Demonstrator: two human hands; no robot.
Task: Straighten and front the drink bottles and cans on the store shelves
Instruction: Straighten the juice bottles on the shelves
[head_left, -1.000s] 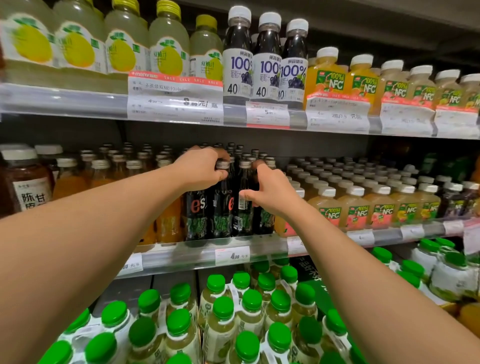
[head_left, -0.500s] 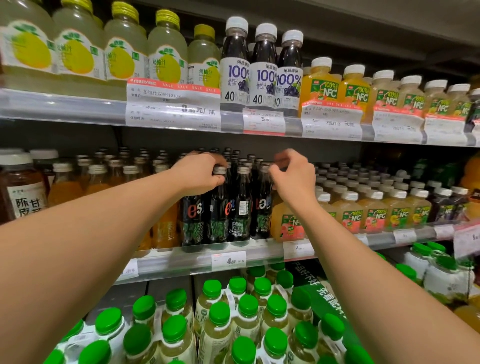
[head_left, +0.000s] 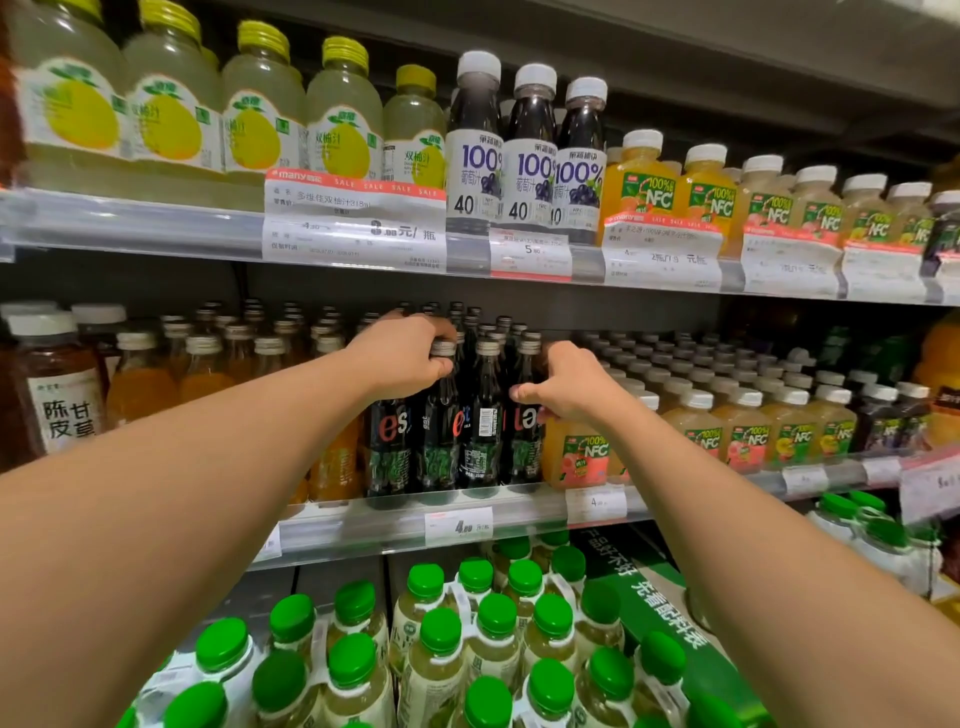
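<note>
Left hand (head_left: 400, 356): grip curled over the cap of a dark cola bottle (head_left: 441, 415), front row, middle shelf (head_left: 395, 525).
Right hand (head_left: 569, 387): grip closing round the rightmost dark bottle (head_left: 524, 431), thumb at its shoulder; fingers probably wrap behind.
Dark bottles: four across, black with red-and-white lettering, labels facing different ways, one barcode-out.
Neighbours: peach NFC bottle (head_left: 582, 454) just right.

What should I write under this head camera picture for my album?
Left hand grips a dark cola bottle's cap while right hand holds another dark bottle.
</note>
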